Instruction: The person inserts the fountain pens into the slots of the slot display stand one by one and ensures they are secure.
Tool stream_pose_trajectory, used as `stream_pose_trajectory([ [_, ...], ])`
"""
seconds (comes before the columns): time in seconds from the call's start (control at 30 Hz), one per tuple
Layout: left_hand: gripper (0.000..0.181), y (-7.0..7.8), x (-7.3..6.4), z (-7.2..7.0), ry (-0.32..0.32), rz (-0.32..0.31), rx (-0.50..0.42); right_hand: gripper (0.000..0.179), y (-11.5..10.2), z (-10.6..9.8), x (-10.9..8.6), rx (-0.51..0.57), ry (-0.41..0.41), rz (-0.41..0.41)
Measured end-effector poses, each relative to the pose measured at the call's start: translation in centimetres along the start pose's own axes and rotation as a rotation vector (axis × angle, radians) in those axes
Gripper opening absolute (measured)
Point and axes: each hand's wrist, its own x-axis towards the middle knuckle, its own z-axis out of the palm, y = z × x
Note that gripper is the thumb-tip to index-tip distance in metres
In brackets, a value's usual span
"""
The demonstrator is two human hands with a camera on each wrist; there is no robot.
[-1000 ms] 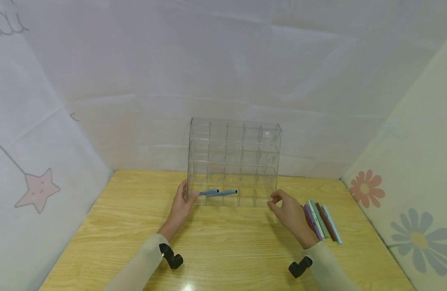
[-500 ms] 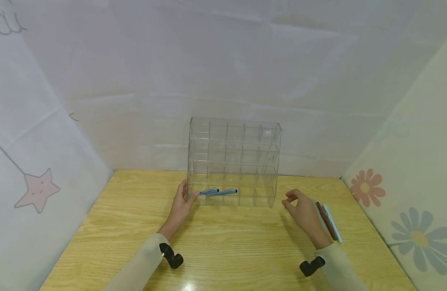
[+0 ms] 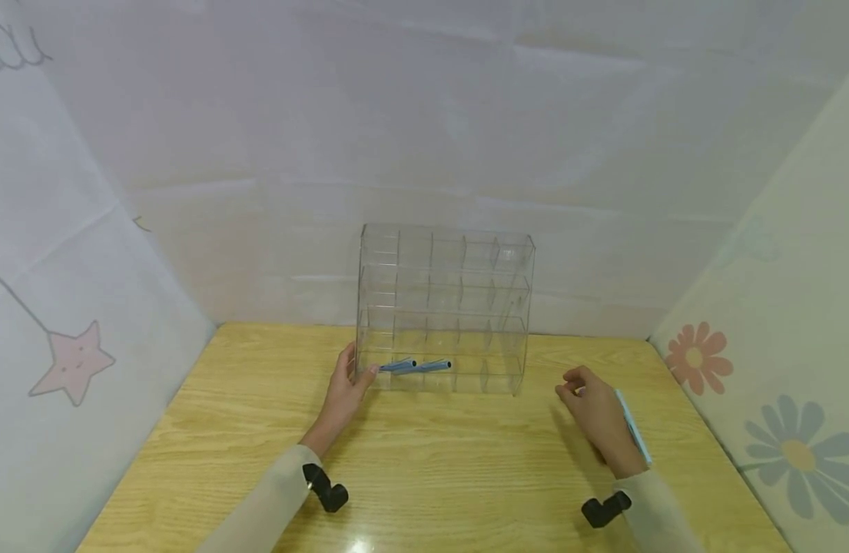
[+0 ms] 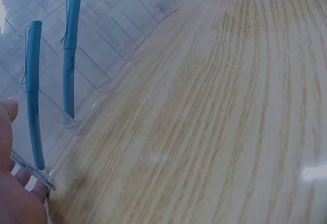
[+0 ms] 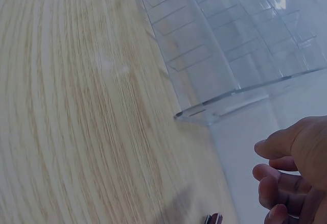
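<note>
In the head view, my left grip [image 3: 343, 393] is closed on the left side of the clear rack [image 3: 443, 307], which stands upright on the counter [image 3: 452, 468]. Two blue pens [image 3: 434, 365] lean in its lowest row, toward the left end. My right grip [image 3: 597, 415] is well apart from the rack, out to its right, fingers loosely bent, and it hides much of what lies beneath; a light-blue pen [image 3: 634, 427] shows just beside my wrist. With my own hand blocking the sight, I judge I could catch two pens together or nudge one away.

In the left wrist view, my thumb is near the closer blue pen, with fingers round behind the rack's side. A hard squeeze or tug there could skid or tilt the rack and swing both pens in their slots.

In the right wrist view, thumb and fingertips stand apart, nothing visible between them. No hand steadies the rack's right end, so a push there might twist it about my left hold; a dark pen end [image 5: 213, 219] peeks in at the bottom edge, and a careless brush could set that pen rolling
</note>
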Motion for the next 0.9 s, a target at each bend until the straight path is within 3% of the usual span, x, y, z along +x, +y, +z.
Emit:
stream_pose_trajectory([
  [0.37, 0.082, 0.1, -0.2, -0.1, -0.009, 0.005, -0.006, 0.030, 1.1, -0.8, -0.4, -0.009, 0.015, 0.027],
  [0.9, 0.078, -0.1, -0.1, -0.1, -0.003, -0.003, -0.005, 0.029, 2.9, -0.3, -0.9, -0.072, -0.001, 0.052],
])
